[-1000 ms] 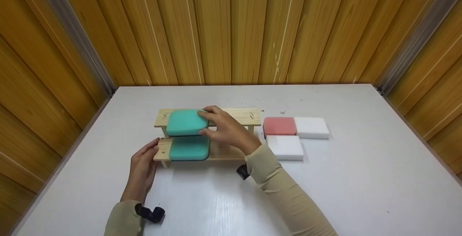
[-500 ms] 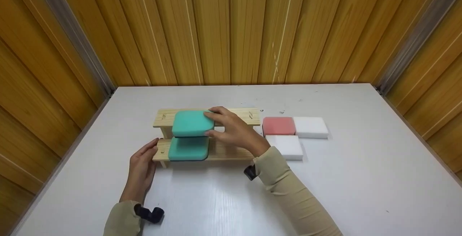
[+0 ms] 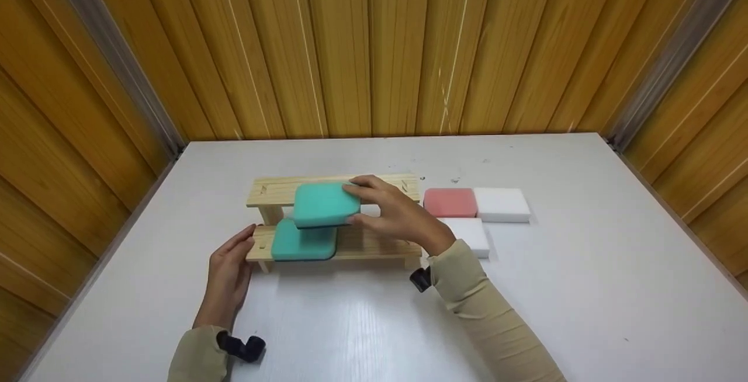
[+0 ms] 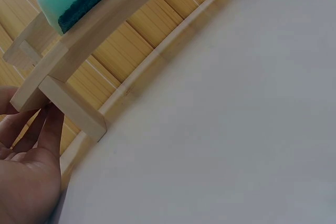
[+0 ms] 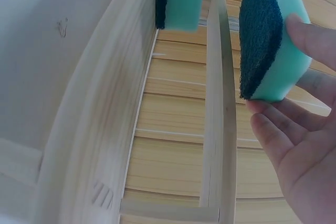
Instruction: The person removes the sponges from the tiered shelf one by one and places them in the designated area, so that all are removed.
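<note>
The right hand (image 3: 394,209) pinches a green sponge (image 3: 326,204) by its right side, above the two-tier wooden rack (image 3: 374,242). In the right wrist view this sponge (image 5: 286,40) shows a dark scouring layer and hangs off the boards, fingers and thumb on its edges. A second green sponge (image 3: 302,242) lies on the lower front board, towards its left end. At that board's left end the left hand (image 3: 229,271) holds the rack; in the left wrist view its fingers (image 4: 50,129) curl beneath the board end (image 4: 31,90), by a leg.
Right of the rack, a pink sponge (image 3: 450,202) lies beside a white block (image 3: 502,204), with another white block (image 3: 470,236) in front, partly behind the right wrist. All lie on the white table (image 3: 327,329). Wooden-patterned walls (image 3: 397,49) stand behind and at both sides.
The right hand has moved right and slightly towards the front with its sponge, away from the upper board's left part. The left hand has stayed at the rack's left end.
</note>
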Action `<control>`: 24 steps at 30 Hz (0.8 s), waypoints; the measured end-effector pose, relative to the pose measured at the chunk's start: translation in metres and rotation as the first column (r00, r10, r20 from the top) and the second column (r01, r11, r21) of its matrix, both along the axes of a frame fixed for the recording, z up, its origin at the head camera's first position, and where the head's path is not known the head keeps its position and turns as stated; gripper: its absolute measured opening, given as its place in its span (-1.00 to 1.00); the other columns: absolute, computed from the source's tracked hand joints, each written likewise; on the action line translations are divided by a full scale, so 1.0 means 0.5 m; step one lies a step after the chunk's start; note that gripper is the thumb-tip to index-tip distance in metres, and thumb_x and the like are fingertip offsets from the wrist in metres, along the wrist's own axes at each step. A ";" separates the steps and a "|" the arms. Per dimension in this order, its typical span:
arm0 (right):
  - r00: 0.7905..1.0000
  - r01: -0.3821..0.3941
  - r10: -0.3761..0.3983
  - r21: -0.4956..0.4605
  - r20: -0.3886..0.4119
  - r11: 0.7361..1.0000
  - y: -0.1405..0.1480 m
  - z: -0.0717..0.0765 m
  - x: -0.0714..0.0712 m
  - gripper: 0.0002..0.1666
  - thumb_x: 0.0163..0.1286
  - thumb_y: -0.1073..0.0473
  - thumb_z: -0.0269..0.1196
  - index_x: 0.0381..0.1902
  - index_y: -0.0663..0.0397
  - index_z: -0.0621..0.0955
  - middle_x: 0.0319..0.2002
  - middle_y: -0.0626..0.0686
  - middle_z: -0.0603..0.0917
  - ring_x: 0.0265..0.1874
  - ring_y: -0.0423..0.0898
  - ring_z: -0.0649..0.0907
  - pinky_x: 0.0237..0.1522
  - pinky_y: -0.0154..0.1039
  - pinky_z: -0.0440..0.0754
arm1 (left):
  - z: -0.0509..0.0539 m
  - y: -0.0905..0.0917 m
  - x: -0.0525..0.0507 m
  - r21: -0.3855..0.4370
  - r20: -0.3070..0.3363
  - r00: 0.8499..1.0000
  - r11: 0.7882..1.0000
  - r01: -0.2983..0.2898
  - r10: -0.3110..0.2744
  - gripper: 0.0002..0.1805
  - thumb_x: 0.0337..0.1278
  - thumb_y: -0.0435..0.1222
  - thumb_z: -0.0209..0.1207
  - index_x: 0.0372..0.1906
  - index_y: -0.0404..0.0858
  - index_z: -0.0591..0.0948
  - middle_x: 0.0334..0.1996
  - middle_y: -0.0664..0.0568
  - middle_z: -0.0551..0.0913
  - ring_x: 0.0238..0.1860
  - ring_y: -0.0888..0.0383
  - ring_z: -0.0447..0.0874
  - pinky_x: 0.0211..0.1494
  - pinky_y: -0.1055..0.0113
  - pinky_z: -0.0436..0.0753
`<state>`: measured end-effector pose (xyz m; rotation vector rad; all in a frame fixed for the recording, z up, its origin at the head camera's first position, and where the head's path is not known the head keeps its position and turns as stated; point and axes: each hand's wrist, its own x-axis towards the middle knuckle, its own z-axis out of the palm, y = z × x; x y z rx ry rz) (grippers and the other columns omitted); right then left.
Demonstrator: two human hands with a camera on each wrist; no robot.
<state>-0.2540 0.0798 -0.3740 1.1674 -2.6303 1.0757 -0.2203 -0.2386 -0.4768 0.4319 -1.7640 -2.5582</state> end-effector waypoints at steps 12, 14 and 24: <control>1.000 0.005 -0.005 0.000 -0.003 1.000 0.047 -0.005 0.007 -0.30 0.30 0.05 0.31 0.36 0.08 0.40 0.31 0.08 0.41 0.24 0.00 0.48 0.29 -0.09 0.52 | -0.001 -0.003 0.002 -0.014 -0.012 1.000 1.000 0.013 -0.013 -0.49 0.39 -0.39 -0.04 0.40 -0.31 0.29 0.47 -0.04 0.22 0.45 0.12 0.22 0.29 0.53 0.50; 1.000 0.012 -0.012 0.002 -0.002 1.000 0.055 -0.006 0.008 -0.30 0.30 0.06 0.31 0.36 0.08 0.40 0.30 0.08 0.41 0.24 0.01 0.48 0.29 -0.09 0.52 | 0.000 -0.003 0.003 -0.014 -0.008 1.000 1.000 0.011 -0.011 -0.49 0.39 -0.38 -0.03 0.40 -0.31 0.29 0.47 -0.03 0.22 0.45 0.13 0.23 0.29 0.53 0.50; 1.000 0.017 -0.018 -0.012 -0.019 1.000 0.101 -0.012 0.014 -0.30 0.28 0.11 0.33 0.35 0.09 0.41 0.32 0.10 0.40 0.26 0.03 0.46 0.28 -0.04 0.53 | 0.000 -0.001 0.003 0.007 -0.026 1.000 1.000 0.016 -0.016 -0.49 0.39 -0.41 -0.06 0.40 -0.34 0.27 0.46 -0.07 0.23 0.45 0.11 0.22 0.30 0.50 0.50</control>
